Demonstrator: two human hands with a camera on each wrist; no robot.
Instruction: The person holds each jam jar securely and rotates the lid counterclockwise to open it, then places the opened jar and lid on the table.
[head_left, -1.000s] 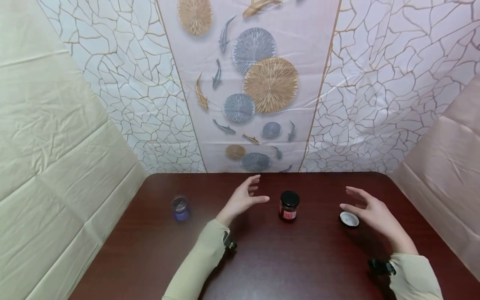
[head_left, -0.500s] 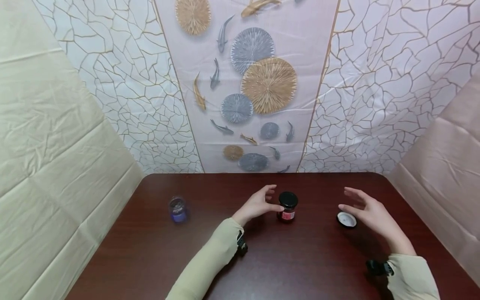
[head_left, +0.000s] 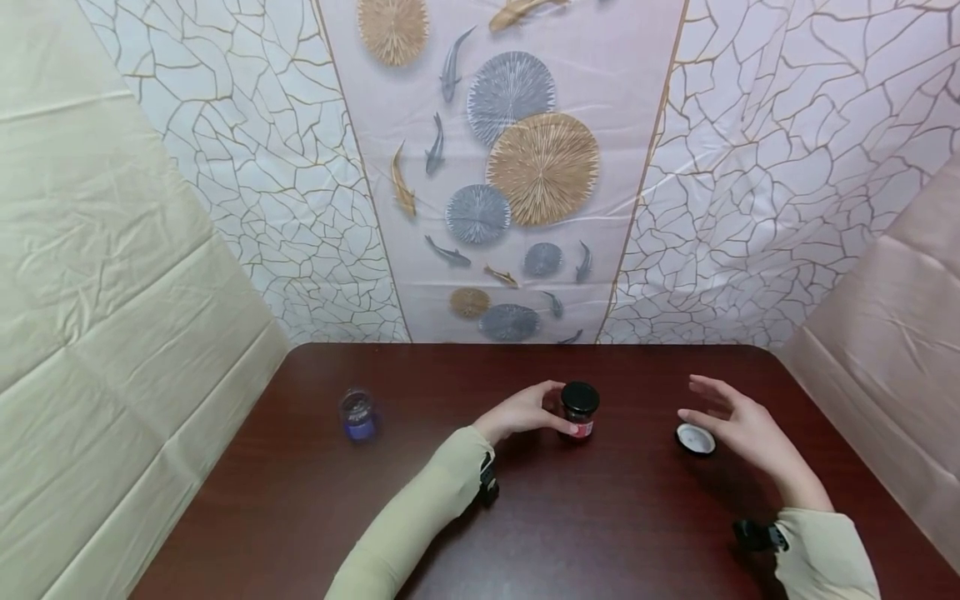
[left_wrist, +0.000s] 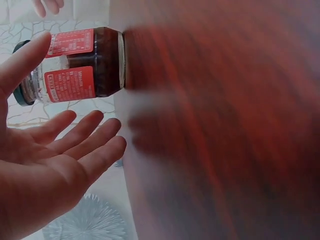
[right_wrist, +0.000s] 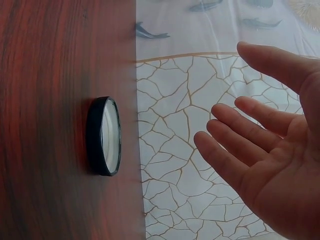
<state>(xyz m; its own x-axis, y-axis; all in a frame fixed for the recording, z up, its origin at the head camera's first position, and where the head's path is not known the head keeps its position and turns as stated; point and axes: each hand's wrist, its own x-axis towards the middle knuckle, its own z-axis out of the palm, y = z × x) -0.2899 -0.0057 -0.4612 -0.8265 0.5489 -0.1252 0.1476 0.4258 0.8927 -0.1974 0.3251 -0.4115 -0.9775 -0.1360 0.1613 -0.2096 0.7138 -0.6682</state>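
Note:
A glass jar with a black lid (head_left: 580, 397) and red labels stands upright near the middle of the table. My left hand (head_left: 525, 412) is at its left side, thumb in front of it and fingers loosely spread. In the left wrist view a gap shows between those fingers and the jar (left_wrist: 107, 60); whether the thumb touches the glass cannot be made out. My right hand (head_left: 753, 429) hovers beside and above a loose black lid (head_left: 697, 439), fingers relaxed and holding nothing. That lid (right_wrist: 104, 137) lies with its white inside up, apart from the hand.
A clear jar with a blue label (head_left: 360, 418) stands at the left of the dark red wooden table (head_left: 570, 533); it looks blurred. Patterned cloth (head_left: 510, 167) hangs behind the table's back edge, with plain cloth along both sides.
My left hand has moved right, from apart from the red-labelled jar to beside it, its thumb now in front of the label. My right hand and the loose lid stay where they were.

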